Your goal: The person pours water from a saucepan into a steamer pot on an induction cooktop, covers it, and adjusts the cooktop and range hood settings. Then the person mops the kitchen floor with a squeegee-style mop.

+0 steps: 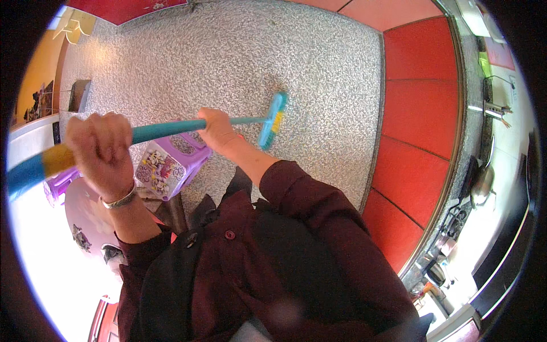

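A long teal handle with a yellow-brown band runs from the left rim to a teal and yellow broom head (272,120) on the speckled floor (324,85). Near its upper end, my left hand (102,149), with a bracelet at the wrist, is closed around the handle. Lower down, my right hand (218,130) grips the same handle, nearer the head. Below the handle, between my hands, stands a purple and white plastic stool (171,164) with a flower print. The broom's bristles are mostly hidden under its head.
Red cabinet doors (416,107) line the right side, beneath a stone counter (470,141) holding a wok or metal pan (483,184) and other kitchenware. A pinkish round surface (81,205) and another purple item (62,184) lie at left. A red panel (124,8) is at the top.
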Demonstrator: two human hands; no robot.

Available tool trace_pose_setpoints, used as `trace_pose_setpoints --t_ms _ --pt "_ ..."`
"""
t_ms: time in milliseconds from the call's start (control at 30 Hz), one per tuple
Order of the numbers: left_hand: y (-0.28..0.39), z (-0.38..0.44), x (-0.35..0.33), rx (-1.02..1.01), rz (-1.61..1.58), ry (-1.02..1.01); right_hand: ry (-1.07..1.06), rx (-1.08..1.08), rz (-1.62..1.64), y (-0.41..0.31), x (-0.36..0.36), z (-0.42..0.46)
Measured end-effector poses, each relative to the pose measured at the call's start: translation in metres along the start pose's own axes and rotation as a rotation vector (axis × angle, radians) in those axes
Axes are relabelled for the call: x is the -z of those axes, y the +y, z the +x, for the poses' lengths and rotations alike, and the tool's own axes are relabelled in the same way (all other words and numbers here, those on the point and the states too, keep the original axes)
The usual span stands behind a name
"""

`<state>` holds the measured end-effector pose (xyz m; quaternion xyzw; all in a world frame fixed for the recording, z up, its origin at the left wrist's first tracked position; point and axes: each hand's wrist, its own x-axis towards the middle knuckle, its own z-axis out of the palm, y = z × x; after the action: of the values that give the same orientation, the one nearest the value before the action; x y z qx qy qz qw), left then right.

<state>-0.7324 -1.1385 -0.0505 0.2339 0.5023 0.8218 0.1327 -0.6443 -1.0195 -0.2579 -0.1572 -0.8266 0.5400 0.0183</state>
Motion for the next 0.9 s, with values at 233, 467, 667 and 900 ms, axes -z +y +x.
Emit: trace_pose_setpoints --t_ms 233,467,667,900 --pt "0.01 -0.017 -0.022 -0.084 -0.149 -0.153 0.068 0.032 -0.055 -0.031 0.045 -0.049" --pt "-0.072 -0.055 -0.019 0.408 -0.156 0.077 -0.036 -0.256 -0.113 0.069 0.057 -0.095" --pt "-0.006 0.001 0.01 0.109 -0.037 0.136 0.026 0.033 0.065 0.003 -0.017 0.012" --pt "0.044 0.02 -0.004 -0.196 0.129 -0.123 0.047 0.347 0.136 -0.068 0.002 0.078"
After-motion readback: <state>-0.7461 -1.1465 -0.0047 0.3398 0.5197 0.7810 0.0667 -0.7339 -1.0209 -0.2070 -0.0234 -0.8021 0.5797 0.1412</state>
